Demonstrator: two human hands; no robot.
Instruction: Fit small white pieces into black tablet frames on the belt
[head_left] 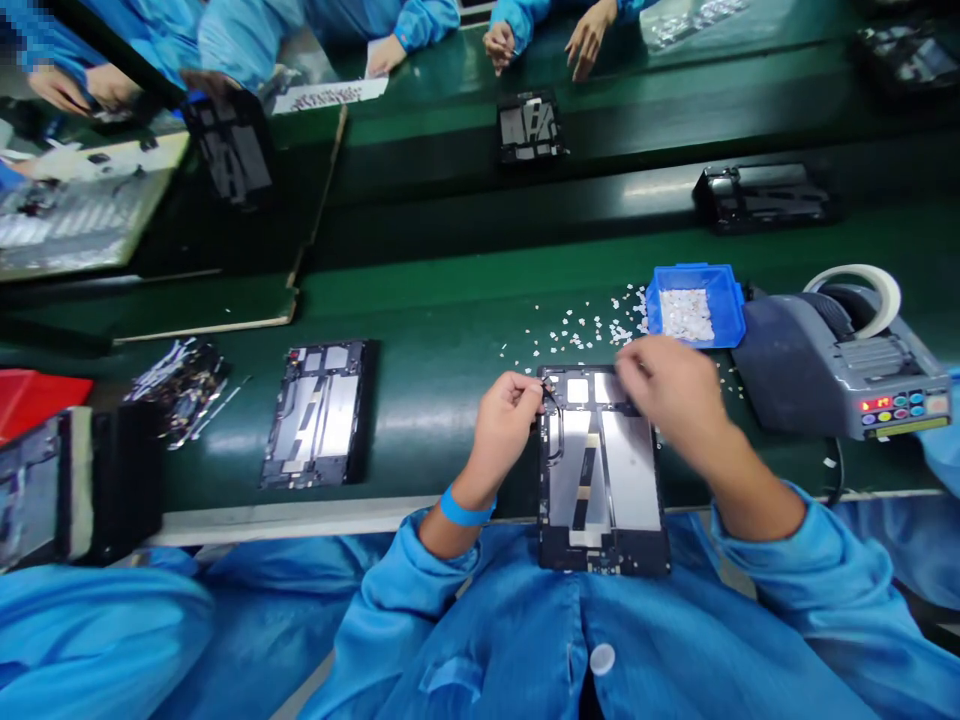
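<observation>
An opened tablet, its silver inner plates showing, lies in front of me over the bench's near edge. At its upper left corner my left hand, with a blue band on the wrist, is closed in a pinch on a thin black cable. The cable curves down over the tablet's left side. Above the upper right corner is my right hand, smeared by motion. Its fingertips are blurred, so whether they hold anything does not show. Small white pieces lie scattered beyond the tablet.
A blue bin of white pieces stands beside a grey tape dispenser. Another opened tablet and a pile of thin strips lie left. More tablets lie farther back. Co-workers' hands are across the bench.
</observation>
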